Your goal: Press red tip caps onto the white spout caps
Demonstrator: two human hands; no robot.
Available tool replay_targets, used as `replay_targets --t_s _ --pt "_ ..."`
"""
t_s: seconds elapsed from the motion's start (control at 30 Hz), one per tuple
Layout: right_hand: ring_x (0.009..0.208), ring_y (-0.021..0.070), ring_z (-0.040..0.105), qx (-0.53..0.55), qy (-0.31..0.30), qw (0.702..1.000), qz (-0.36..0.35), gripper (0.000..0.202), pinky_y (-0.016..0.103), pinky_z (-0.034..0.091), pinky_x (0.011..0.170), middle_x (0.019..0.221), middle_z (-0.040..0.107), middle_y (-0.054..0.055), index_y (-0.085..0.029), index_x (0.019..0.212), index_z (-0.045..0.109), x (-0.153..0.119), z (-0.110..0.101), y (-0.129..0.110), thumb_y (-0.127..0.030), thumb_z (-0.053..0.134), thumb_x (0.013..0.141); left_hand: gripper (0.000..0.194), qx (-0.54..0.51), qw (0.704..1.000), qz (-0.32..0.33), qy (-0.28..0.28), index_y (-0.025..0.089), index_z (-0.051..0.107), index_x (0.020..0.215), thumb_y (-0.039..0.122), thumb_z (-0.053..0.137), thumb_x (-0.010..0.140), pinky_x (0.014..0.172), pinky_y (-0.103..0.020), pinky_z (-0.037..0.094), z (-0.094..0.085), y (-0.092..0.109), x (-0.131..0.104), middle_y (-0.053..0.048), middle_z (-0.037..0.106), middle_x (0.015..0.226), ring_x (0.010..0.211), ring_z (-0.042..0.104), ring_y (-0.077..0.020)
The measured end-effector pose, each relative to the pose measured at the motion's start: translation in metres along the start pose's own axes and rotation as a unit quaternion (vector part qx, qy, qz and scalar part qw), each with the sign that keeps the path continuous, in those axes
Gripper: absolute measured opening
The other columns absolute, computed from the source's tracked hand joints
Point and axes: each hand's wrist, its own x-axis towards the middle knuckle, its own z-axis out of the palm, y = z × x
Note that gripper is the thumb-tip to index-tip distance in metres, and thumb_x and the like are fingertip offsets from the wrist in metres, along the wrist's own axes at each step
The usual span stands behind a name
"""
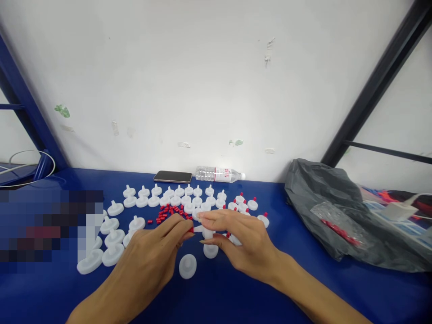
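Note:
My right hand (pixel 239 238) holds a white plastic cap (pixel 208 233) sideways between thumb and fingers, its spout pointing left. My left hand (pixel 158 252) pinches a small red tip (pixel 191 230) at the end of that spout. Loose red tips (pixel 163 217) lie just beyond my left hand. White caps with bare spouts (pixel 154 200) stand in rows behind and to the left. To the right, several white caps carry red tips (pixel 252 204). Nearest me lies one white cap (pixel 187 266), with another (pixel 210 251) just under my right hand.
Against the wall, a phone (pixel 173 177) and a clear plastic bottle (pixel 220 174) lie on the blue table (pixel 256 288). A dark grey plastic bag (pixel 317 202) covers the right side, with a clear packet (pixel 340 225) of red pieces on it. The left edge is pixelated.

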Motion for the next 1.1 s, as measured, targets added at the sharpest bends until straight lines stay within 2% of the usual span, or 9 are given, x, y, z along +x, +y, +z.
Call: replay_targets --t_s 0.13,0.23,0.4,0.53,0.67,0.77,0.9,1.0,1.1 --pt "0.117 0.018 0.073 -0.008 -0.001 1.0 -0.024 0.034 0.03 0.061 0.102 0.123 0.077 0.009 -0.021 0.13 0.061 -0.001 0.002 0.001 -0.007 0.063 0.098 0.033 -0.029 1.0 -0.007 -0.004 0.021 0.061 0.101 0.015 0.03 0.108 0.045 -0.023 0.047 -0.001 0.001 0.001 -0.001 0.075 0.086 0.05 0.066 -0.0102" --pt "0.119 0.0171 0.071 -0.005 -0.01 1.0 -0.003 0.034 0.029 0.06 0.101 0.127 0.075 0.009 -0.021 0.13 0.06 -0.001 0.004 0.003 -0.008 0.063 0.099 0.029 -0.006 1.0 -0.026 -0.008 0.021 0.062 0.103 0.021 0.033 0.109 0.041 -0.025 0.044 0.001 0.001 0.0 -0.001 0.076 0.086 0.052 0.069 -0.0132" --pt "0.121 0.0232 0.069 -0.092 -0.06 0.993 0.04 0.029 0.042 0.052 0.109 0.127 0.074 0.008 -0.019 0.126 0.061 0.004 -0.002 0.002 -0.028 0.069 0.1 0.024 -0.021 0.997 -0.076 -0.007 0.024 0.064 0.117 0.024 0.042 0.108 0.058 -0.024 0.056 0.004 -0.002 -0.003 0.0 0.079 0.102 0.075 0.078 -0.0161" --pt "0.126 0.0253 0.063 -0.172 -0.131 0.976 0.026 0.027 0.049 0.038 0.116 0.129 0.072 0.008 -0.018 0.13 0.059 0.009 -0.01 -0.001 -0.03 0.058 0.106 0.041 0.02 0.99 -0.1 -0.101 0.026 0.068 0.121 0.009 0.037 0.101 0.056 -0.026 0.056 0.008 -0.009 -0.006 -0.002 0.077 0.11 0.07 0.078 -0.0171" --pt "0.119 0.022 0.063 -0.17 -0.15 0.974 0.026 0.021 0.043 0.038 0.113 0.123 0.072 0.006 -0.019 0.125 0.062 0.008 -0.008 0.0 -0.024 0.056 0.106 0.057 0.073 0.958 -0.088 -0.263 0.029 0.071 0.121 -0.002 0.034 0.092 0.053 -0.029 0.056 0.015 -0.009 -0.008 -0.003 0.076 0.105 0.073 0.077 -0.022" --pt "0.111 0.0217 0.063 -0.167 -0.163 0.972 0.011 0.019 0.041 0.04 0.108 0.114 0.073 0.006 -0.019 0.12 0.065 0.007 -0.004 0.0 -0.025 0.056 0.105 0.066 0.093 0.929 -0.103 -0.343 0.028 0.068 0.13 -0.006 0.03 0.089 0.061 -0.036 0.06 0.016 -0.007 -0.005 -0.006 0.075 0.107 0.083 0.078 -0.0265" --pt "0.095 0.0207 0.061 -0.171 -0.153 0.973 -0.011 0.017 0.039 0.043 0.101 0.095 0.069 0.005 -0.017 0.112 0.069 0.006 -0.001 -0.001 -0.028 0.058 0.104 0.061 0.124 0.908 -0.199 -0.347 0.025 0.056 0.145 0.0 0.031 0.096 0.071 -0.04 0.062 0.011 -0.008 0.0 -0.01 0.069 0.132 0.098 0.078 -0.0288" --pt "0.095 0.0207 0.06 -0.157 -0.162 0.974 -0.027 0.024 0.039 0.043 0.101 0.095 0.069 0.005 -0.016 0.111 0.07 0.003 0.002 -0.001 -0.037 0.061 0.103 0.045 0.162 0.887 -0.246 -0.356 0.023 0.063 0.135 0.013 0.031 0.104 0.061 -0.04 0.059 0.008 -0.011 0.0 -0.01 0.07 0.121 0.088 0.078 -0.0307" --pt "0.1 0.0215 0.06 -0.154 -0.186 0.969 -0.043 0.034 0.04 0.041 0.104 0.1 0.07 0.006 -0.016 0.114 0.07 -0.002 0.007 0.0 -0.046 0.061 0.102 0.043 0.177 0.873 -0.254 -0.376 0.02 0.065 0.129 0.017 0.03 0.106 0.059 -0.038 0.055 0.008 -0.013 -0.002 -0.01 0.069 0.111 0.082 0.078 -0.0301"
